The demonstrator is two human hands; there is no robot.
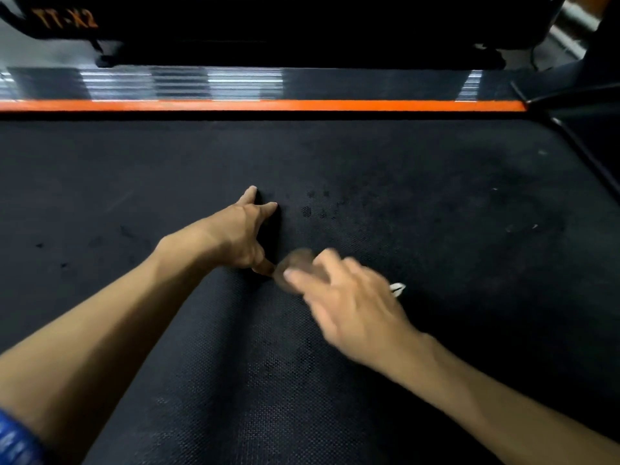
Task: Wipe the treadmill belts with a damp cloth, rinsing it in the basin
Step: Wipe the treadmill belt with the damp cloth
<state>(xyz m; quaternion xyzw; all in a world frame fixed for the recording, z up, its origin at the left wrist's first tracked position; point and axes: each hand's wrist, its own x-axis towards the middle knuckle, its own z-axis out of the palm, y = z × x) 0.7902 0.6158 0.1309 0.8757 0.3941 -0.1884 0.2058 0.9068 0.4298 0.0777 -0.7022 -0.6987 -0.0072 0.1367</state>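
Nearest, a blue cuff [15, 437] shows at the left forearm, and both bare arms reach forward over the treadmill belt [453, 203]. The right hand [352, 297] is smeared by its own motion; its fingers look loosely spread and extended, and I see nothing in them. A small white scrap [397, 289] peeps out just beyond its far edge, possibly a label; I cannot tell. Just past it, the left hand [246, 229] is planted with fingers splayed and arched, thumb down near the right hand's fingertips. Something dark sits under that arch. It may be the cloth, black on black, but I cannot tell whether the fingers pinch it or merely press the belt. The basin is out of view.

The step looks like gathering or spreading the cloth for a pass. To do it well, flatten it under the whole palm rather than the fingertips, then wipe in long overlapping strokes across the belt. Dark damp speckles [315, 206] lie beyond the left hand, so I judge that patch needs evening out. Farther on run the orange strip [268, 105] and ribbed side rail [235, 83]; a black housing marked TT-X2 [63, 19] stands behind.
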